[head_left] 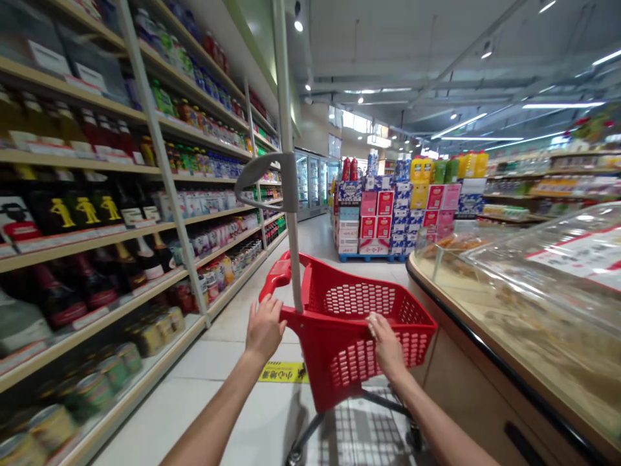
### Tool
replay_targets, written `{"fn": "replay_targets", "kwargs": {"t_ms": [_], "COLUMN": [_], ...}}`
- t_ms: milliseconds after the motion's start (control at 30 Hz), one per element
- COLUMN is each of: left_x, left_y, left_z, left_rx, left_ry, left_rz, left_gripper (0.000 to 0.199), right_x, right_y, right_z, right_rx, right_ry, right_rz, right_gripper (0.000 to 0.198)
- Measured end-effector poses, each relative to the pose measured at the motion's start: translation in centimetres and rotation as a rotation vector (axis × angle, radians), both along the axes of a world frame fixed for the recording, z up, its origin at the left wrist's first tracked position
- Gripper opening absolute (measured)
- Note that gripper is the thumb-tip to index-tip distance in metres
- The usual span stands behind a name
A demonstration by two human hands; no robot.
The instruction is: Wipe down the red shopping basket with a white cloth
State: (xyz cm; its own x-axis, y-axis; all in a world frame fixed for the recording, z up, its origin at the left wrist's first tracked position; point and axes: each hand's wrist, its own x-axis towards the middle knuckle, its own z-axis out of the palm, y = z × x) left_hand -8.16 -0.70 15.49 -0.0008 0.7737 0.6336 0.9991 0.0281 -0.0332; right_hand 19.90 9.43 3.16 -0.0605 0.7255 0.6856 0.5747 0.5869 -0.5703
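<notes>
Left hand (pixel 264 329) is wrapped over the near end of the cart's handlebar on my feed, fingers curled round smooth plastic; right hand (pixel 389 346) lies bent over the basket's side rim, a small whitish scrap at its fingertips, though I cannot tell whether it pinches that. I see the red shopping cart (pixel 317 369), its tapering walls pierced with rounded holes, on pale tiles (pixel 218 359) beside a curved-edge counter (pixel 485 401), a slim grey pole (pixel 284 84) rising from its corner.
</notes>
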Motion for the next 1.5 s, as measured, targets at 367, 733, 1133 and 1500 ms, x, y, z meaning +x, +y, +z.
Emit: {"fn": "replay_targets", "kwargs": {"t_ms": [367,733,1133,1500], "left_x": [7.1,12.3,10.0,9.1], "left_y": [-0.8,-1.5,0.8,3.5], "left_z": [0.2,1.2,1.2,1.8], "left_rx": [-0.025,-0.079,-0.066,-0.073], "left_ry": [-0.045,-0.125,-0.177,-0.327], "left_rz": [-0.173,-0.432,-0.326,-0.178], "left_gripper": [0.025,0.032,0.034,0.038], "right_x": [-7.5,-0.9,1.5,0.5], "right_y": [-8.5,-4.0,-5.2,-6.0], "right_z": [9.5,19.7,12.0,12.8], "right_rx": [0.135,0.545,0.028,0.065], "right_ry": [0.151,-0.371,0.032,-0.128], "right_rz": [0.294,0.32,0.101,0.022], "right_gripper": [0.035,0.026,0.036,0.032]}}
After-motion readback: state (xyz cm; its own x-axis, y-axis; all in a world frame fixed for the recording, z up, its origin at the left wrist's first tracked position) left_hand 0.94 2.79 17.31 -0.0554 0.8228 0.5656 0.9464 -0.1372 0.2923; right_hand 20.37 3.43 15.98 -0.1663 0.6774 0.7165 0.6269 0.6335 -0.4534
